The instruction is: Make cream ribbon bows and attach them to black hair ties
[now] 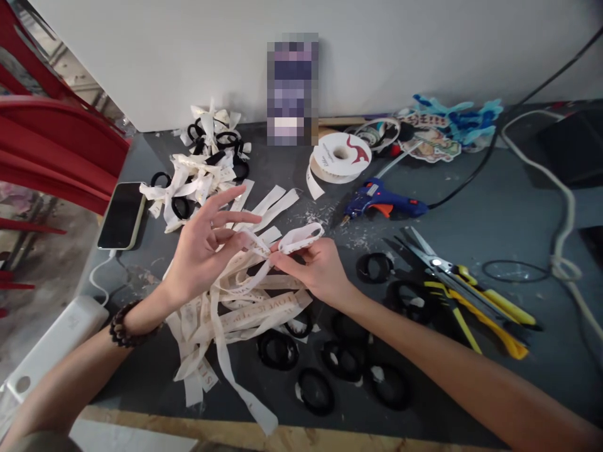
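Note:
Between my two hands a printed white ribbon (300,238) is bent into loops. My right hand (323,270) pinches it at the middle, thumb on top, with one loop standing above the fingers. My left hand (207,242) holds the ribbon's other side between thumb and a finger, while its upper fingers stretch out. Beneath them lies a heap of cut ribbon strips (264,317) with reddish lettering. Several black hair ties (316,390) are scattered on the dark table to the right of the heap and nearer to me.
Finished-looking white bows on black ties (202,176) are piled at the back left, beside a phone (121,216) on a cable. A ribbon spool (342,157), a blue glue gun (384,199), scissors (438,263) and yellow-handled pliers (452,307) lie right. A cord crosses the right side.

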`<state>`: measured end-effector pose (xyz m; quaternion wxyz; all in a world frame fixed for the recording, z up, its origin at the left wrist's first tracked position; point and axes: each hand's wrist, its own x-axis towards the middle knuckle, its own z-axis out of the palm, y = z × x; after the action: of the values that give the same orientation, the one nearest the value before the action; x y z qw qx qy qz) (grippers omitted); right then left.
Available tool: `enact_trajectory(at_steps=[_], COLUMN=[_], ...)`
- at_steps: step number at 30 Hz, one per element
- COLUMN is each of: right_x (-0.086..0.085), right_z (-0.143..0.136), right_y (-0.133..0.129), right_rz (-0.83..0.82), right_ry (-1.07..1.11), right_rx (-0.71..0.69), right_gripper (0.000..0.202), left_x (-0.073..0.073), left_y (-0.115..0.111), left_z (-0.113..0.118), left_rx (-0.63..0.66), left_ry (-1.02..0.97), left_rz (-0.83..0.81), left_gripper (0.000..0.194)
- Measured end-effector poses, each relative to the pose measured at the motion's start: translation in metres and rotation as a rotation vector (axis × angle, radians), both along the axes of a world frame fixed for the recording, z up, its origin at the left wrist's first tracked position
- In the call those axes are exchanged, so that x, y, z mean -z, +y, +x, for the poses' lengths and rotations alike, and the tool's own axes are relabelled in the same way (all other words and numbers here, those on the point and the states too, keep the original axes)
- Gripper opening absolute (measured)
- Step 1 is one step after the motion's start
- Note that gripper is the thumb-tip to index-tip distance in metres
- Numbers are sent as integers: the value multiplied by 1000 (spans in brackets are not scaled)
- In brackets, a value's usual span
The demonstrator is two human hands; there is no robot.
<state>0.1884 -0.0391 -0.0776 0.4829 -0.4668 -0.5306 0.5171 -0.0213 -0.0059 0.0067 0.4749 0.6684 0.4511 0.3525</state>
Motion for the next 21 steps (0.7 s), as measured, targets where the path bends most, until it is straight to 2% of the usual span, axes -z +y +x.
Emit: enact_trajectory(at_steps=[5, 9, 12, 16, 19, 21], right_x=[2, 2, 0, -2, 0, 3], right_z=[0, 0, -1, -3, -2, -1], right_y=[1, 1, 1, 3, 5, 6], right_rz=[-27, -10, -39, -93, -109, -110], right_ry=[20, 27, 33, 160, 271, 319], right_rx=[17, 33, 51, 62, 24, 0], right_gripper=[23, 17, 13, 18, 30, 47], left_x=[-1, -3, -2, 2, 8, 14], left_y=[-3, 0, 4, 8, 8, 6], left_z=[5, 5, 4, 1, 2, 5], left_rx=[-73, -95, -104, -127, -114, -116], left_ry=[-25, -34, -75, -130, -230, -363], left_rz=[122, 97, 46, -13, -150, -298], left_gripper=[53, 49, 51, 59, 65, 61])
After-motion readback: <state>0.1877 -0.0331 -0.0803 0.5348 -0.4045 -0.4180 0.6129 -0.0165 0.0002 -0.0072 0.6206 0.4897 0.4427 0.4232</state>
